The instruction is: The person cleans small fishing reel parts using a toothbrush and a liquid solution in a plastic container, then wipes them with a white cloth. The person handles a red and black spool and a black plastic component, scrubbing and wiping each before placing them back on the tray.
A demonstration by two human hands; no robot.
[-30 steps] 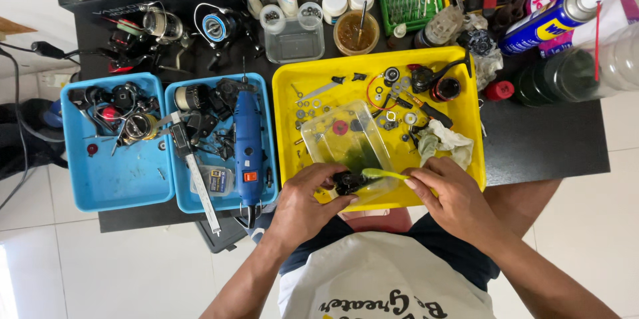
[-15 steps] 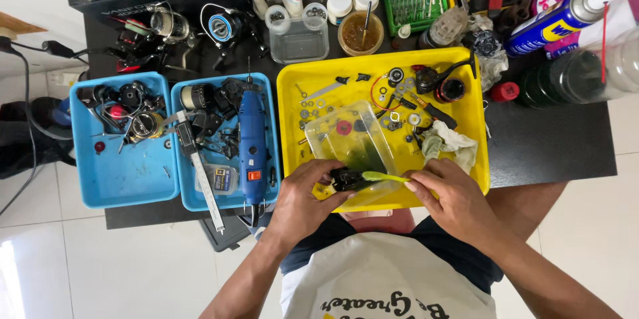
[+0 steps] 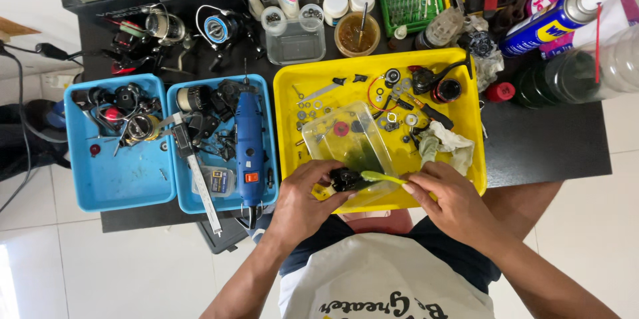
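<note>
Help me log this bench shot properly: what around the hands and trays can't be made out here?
Head view only:
- Small black part in the left hand: fingers cover much of it, shape unclear.
- Yellow-green brush: its handle end is hidden under the right hand.
- Washers and screws in the yellow tray: too small to tell apart.
- Clear bottle: cut off by the right edge.
- Green liquid in the clear container: depth unclear.

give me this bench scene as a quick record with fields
left hand: left hand holds a small black part
right hand: right hand holds a yellow-green brush against the part
under the hands: clear plastic tub in the yellow tray
yellow tray contents: washers, small parts, a rag
left of it: two blue trays, one with a blue rotary tool
</note>
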